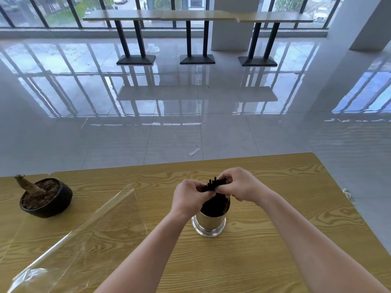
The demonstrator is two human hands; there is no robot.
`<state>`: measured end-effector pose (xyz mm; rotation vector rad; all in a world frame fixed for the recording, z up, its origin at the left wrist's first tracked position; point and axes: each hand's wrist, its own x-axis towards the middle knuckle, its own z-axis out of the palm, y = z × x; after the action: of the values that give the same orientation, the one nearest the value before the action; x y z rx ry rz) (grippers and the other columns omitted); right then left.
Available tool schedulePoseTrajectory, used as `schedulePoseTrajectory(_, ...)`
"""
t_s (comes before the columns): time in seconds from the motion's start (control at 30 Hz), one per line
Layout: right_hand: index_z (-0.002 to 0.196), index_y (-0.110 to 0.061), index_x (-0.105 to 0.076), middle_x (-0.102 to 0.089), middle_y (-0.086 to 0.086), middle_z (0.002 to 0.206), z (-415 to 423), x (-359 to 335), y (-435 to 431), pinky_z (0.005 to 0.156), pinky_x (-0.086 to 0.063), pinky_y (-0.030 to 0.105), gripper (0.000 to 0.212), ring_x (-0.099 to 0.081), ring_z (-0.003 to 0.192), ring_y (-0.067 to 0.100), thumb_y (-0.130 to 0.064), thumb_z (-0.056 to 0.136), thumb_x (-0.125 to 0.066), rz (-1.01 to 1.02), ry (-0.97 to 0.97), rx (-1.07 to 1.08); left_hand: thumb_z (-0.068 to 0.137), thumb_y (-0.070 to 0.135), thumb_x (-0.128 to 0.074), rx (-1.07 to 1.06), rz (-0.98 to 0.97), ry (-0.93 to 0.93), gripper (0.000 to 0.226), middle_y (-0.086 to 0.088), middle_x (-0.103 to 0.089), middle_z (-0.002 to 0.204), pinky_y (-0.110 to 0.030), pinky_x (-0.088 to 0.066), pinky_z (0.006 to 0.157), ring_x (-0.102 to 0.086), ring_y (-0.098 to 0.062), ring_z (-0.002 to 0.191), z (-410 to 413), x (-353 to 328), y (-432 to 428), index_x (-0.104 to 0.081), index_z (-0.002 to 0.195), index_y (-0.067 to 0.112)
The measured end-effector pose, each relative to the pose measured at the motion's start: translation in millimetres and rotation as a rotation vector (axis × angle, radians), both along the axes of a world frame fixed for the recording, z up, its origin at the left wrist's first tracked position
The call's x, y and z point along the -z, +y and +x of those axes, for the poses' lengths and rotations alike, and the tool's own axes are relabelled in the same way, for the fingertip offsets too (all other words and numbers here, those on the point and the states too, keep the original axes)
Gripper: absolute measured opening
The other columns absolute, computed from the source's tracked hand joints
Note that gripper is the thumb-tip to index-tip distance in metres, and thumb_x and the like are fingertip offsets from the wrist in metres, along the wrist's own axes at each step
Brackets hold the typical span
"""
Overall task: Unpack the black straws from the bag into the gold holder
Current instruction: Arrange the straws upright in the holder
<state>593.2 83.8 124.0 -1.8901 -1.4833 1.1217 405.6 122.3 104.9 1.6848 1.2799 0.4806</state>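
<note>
One bag [74, 235]: clear, flat on the table [275, 240], near left, looks empty already
Gold holder [209, 224]: upright, stuffed dark with straws
Black straws [214, 183]: last bunch right over the holder's mouth
Left hand [190, 197], right hand [239, 185]: both pinching that bunch
Remaining: probably just dropping it in

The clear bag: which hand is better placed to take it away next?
Probably left: both grip the black straws, but the clear bag lies nearer the left hand; the right hand would have to cross the gold holder.
</note>
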Motion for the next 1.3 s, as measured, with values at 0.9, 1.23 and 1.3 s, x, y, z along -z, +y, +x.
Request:
schedulePoseTrajectory(0.9,0.128,-0.026,-0.067,-0.068,-0.013,0.113,-31,15,13,0.09,-0.045,0.032,0.036,-0.045,0.111,0.016,-0.032,0.093,-0.069,0.379,-0.569,-0.087,0.082,0.027,-0.081,-0.186,-0.004,-0.122,0.004,0.011,-0.066,0.064,-0.024,-0.054,0.06,-0.055,-0.002,0.056,-10,27,12,-0.079,0.086,0.028)
schedulePoseTrajectory(1.23,0.126,-0.026,-0.067,-0.068,-0.01,0.11,-28,13,19,0.09,-0.045,0.034,0.031,-0.049,0.109,0.016,-0.032,0.096,-0.064,0.306,-0.513,-0.166,0.084,0.03,-0.078,-0.187,0.025,-0.137,0.015,0.012,-0.072,0.075,-0.021,-0.055,0.065,-0.065,-0.001,0.069,-7,21,12,-0.071,0.076,0.041)
schedulePoseTrajectory(1.3,0.116,-0.027,-0.072,-0.068,-0.011,0.105,-29,12,18,0.088,-0.046,0.035,0.022,-0.049,0.104,0.015,-0.031,0.095,-0.064,0.325,-0.503,-0.168,0.085,0.031,-0.076,-0.189,0.049,-0.137,0.013,0.013,-0.072,0.079,-0.021,-0.053,0.067,-0.066,-0.003,0.074,-7,19,11,-0.072,0.077,0.04)
